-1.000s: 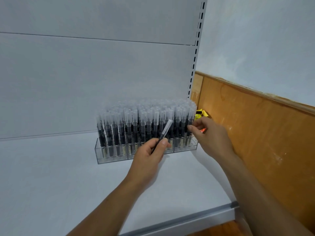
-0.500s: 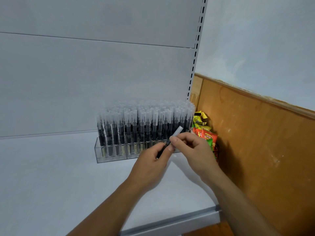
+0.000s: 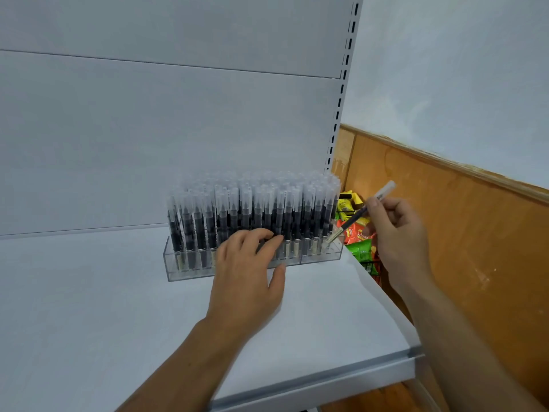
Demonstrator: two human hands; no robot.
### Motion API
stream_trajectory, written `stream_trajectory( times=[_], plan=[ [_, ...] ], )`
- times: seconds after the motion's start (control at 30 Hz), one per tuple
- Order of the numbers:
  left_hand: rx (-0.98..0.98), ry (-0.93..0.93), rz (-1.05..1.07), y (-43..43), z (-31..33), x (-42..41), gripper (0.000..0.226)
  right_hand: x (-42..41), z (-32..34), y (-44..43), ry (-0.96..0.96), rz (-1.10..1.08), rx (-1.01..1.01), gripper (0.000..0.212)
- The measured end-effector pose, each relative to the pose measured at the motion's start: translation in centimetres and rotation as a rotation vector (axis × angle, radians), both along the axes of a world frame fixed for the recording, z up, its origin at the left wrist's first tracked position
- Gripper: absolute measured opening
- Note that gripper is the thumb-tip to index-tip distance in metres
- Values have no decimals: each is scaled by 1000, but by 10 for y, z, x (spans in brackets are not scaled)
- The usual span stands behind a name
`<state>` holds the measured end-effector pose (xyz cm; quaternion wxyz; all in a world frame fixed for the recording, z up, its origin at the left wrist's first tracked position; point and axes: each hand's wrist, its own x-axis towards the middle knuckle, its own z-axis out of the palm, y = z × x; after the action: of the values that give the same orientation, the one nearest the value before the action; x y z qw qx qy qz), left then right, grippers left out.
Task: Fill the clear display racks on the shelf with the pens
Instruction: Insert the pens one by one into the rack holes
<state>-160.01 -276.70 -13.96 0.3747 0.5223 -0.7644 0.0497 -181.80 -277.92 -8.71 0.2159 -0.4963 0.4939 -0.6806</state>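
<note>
Fingers [image 3: 392, 211] of right hand [image 3: 398, 233] curl round a loose pen [image 3: 361, 216], thumb pinching it near the cap end. Pen is tilted: clear cap up and to the right, pale lower tip down-left, at the front right corner of the clear racks [image 3: 190, 272]. Can't tell if the tip is already inside a slot.

Left hand [image 3: 246, 278] is flat and relaxed, holding nothing. Its fingers lie nearly straight across the front row of pens [image 3: 252, 209], thumb down beside the rack's front wall.

Racks sit side by side on the white shelf [image 3: 89, 307], toward its back right, close to the back panel [image 3: 148, 129]. They are packed with upright black pens, clear caps on top.

Right of the shelf edge, behind the right hand, are colourful snack packets [image 3: 361, 251] in green, orange and yellow. A wooden panel [image 3: 481, 248] runs along the wall on that side. A slotted upright [image 3: 341, 90] rises at the shelf's back right corner.
</note>
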Motion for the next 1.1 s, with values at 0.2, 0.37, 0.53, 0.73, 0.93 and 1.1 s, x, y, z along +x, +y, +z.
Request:
stream_trajectory(
  times=[0.2, 0.37, 0.53, 0.73, 0.93, 1.1],
  plan=[
    [42, -133, 57, 1, -2, -4, 46, -11, 10, -10, 317, -125, -47, 6],
    [25, -155, 70, 2, -1, -4, 46, -9, 13, -20, 457, -162, -57, 6],
    [-2, -155, 73, 1, -2, -3, 45, -9, 15, -30, 605, -155, -9, 8],
    [-22, -149, 77, 0, -3, -3, 44, -11, 7, -39, 805, -66, 167, 11],
    [-35, -139, 77, 0, -3, -2, 44, -7, -9, -41, 709, -66, 178, 13],
    [-19, -135, 69, 0, -3, -2, 44, -6, -17, -44, 657, -80, 167, 13]
  ],
)
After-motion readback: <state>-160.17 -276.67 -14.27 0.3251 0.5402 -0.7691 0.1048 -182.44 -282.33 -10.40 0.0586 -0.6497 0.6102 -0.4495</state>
